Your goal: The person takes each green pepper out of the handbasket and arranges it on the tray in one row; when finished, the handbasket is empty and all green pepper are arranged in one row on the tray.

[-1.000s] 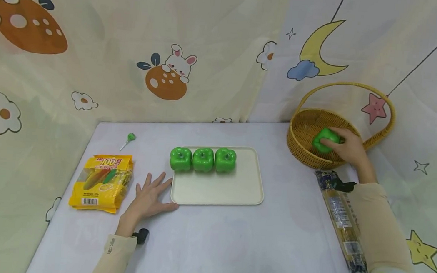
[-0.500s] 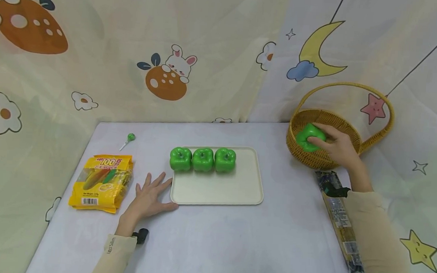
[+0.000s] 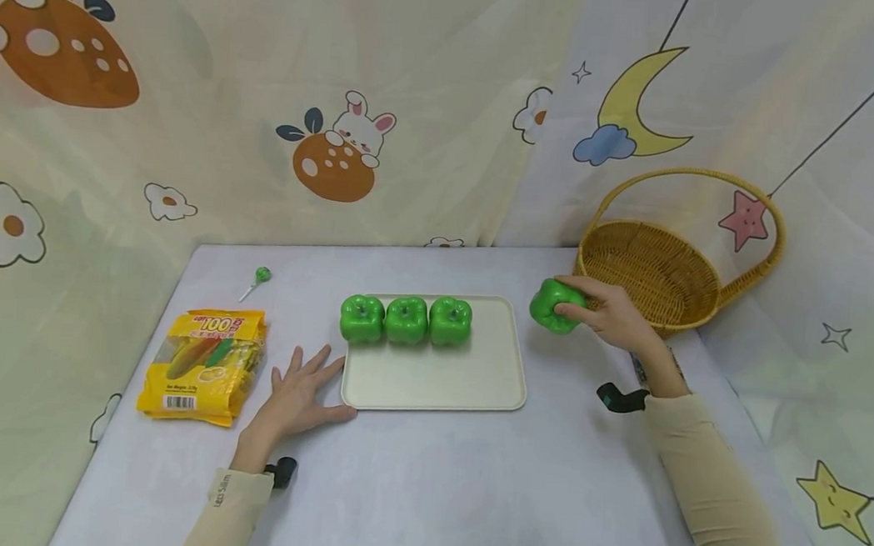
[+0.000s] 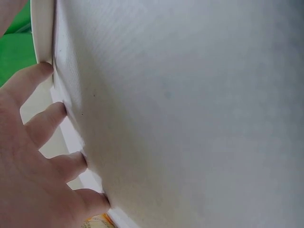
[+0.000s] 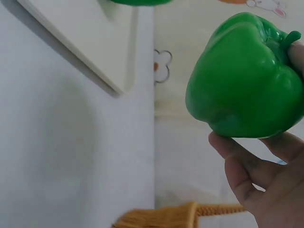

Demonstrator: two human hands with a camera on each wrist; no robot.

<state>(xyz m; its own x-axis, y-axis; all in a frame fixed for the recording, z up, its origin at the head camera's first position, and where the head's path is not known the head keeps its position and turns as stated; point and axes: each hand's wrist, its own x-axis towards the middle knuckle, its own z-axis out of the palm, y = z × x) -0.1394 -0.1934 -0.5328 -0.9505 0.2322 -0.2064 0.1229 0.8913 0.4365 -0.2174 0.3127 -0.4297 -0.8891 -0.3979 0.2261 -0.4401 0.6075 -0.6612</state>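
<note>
My right hand point(image 3: 610, 314) grips a shiny green bell pepper point(image 3: 556, 306) between thumb and fingers. In the right wrist view the bell pepper point(image 5: 244, 78) is held above the table, its stem beside the thumb. It hangs between the wicker basket point(image 3: 651, 273) and the cream tray point(image 3: 438, 382). Three more green bell peppers, the middle one point(image 3: 407, 320) among them, sit in a row along the tray's far edge, from its left corner. My left hand point(image 3: 298, 394) lies with fingers spread at the tray's left edge; in the left wrist view a fingertip point(image 4: 43, 69) touches the rim.
A yellow candy bag point(image 3: 204, 366) lies left of my left hand, with a green lollipop point(image 3: 261, 275) behind it. The basket's tall handle point(image 3: 773, 243) arches up at the back right. A long package point(image 3: 637, 369) is mostly hidden under my right forearm. Printed cloth hangs behind the table.
My right hand has lifted the bell pepper out of the basket and carried it left, over the table towards the tray. The left hand has stayed in place.
</note>
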